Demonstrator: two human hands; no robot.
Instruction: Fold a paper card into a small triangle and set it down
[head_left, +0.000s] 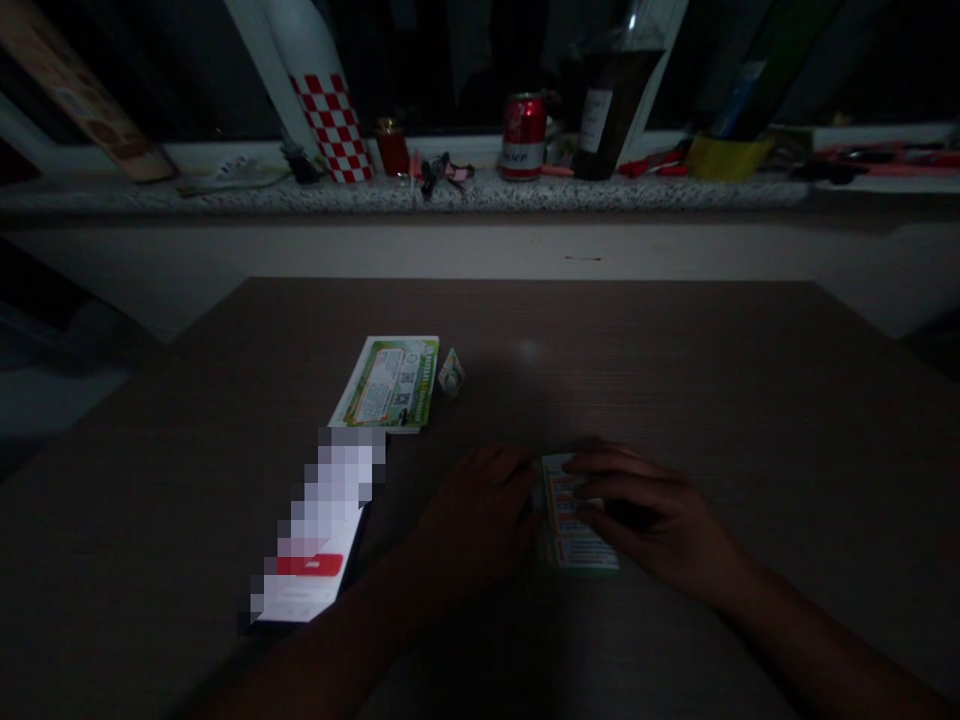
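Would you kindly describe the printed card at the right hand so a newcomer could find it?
On the brown table, find the right hand. Partly covered by its fingers lies the printed card, orange-banded, unlike the untouched green booklet beyond the glowing phone.

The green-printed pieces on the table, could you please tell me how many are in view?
3: a large piece beyond the phone, a small piece just right of that, and a third piece partly covered by the right hand. Others may be hidden beneath.
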